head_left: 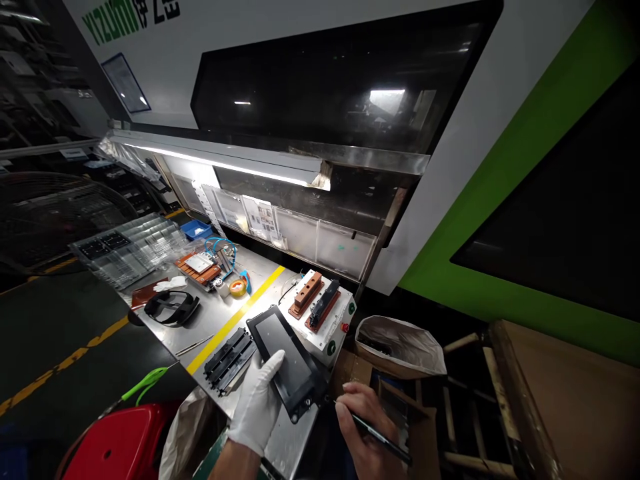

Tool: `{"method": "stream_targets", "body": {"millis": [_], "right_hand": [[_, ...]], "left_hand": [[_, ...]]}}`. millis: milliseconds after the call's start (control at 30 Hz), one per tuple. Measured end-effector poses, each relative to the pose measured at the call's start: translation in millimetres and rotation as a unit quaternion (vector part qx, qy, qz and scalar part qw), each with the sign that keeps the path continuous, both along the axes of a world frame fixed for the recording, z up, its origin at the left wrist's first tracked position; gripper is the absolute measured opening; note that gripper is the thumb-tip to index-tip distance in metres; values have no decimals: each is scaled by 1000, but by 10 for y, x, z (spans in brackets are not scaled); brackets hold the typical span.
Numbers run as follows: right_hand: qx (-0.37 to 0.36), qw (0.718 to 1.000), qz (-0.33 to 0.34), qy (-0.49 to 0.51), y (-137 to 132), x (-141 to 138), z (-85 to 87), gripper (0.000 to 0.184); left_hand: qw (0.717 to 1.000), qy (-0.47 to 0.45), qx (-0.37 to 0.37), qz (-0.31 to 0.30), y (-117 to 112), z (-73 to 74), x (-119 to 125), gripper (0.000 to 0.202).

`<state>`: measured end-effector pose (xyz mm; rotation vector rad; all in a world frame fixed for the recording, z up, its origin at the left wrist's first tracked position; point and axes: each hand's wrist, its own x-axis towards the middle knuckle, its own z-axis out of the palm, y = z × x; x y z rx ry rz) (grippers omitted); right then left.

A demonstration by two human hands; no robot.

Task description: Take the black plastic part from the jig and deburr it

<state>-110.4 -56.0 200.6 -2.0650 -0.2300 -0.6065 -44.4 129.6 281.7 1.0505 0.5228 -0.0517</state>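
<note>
Hand left (258,401): clasping black panel (287,357) | hand right (367,421): pinching slim tool (383,439)

hands (256,405) holding black panel (289,360), slim tool (383,439)

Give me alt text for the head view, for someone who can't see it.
A gloved left hand holds a black panel over a metal table; the bare right hand holds a pen-like tool near the panel's lower corner. Beyond is a white box.

A tube light (215,164) brightens a metal table (213,319) above green flooring (50,333).
</note>
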Motion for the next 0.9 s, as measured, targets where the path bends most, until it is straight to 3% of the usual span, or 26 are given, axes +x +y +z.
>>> {"method": "stream_targets", "body": {"millis": [133, 233, 333, 433, 633, 767, 900], "right_hand": [[-16, 1000, -19, -18, 34, -36, 26, 12], [-12, 999, 20, -35, 82, -50, 96, 12], [-40, 993, 94, -57, 145, -29, 125, 19], [-54, 987, 124, -84, 214, 11, 69, 21], [-59, 986, 127, -93, 279, 44, 80, 18], [1, 991, 121, -63, 257, -8, 172, 16], [203, 978, 19, -52, 155, -77, 128, 10]], "left_hand": [[999, -16, 40, -8, 70, -151, 0, 22], [1000, -15, -1, 0, 75, -225, 24, 26], [998, -13, -65, 8, 40, -238, 44, 46], [996, -26, -87, 7, 14, -238, 42, 63], [996, -30, -85, 18, -8, -225, 21, 64], [996, -21, -88, 19, 55, -320, 31, 48], [996, 29, -50, 62, 217, -454, 72, 19]]}}
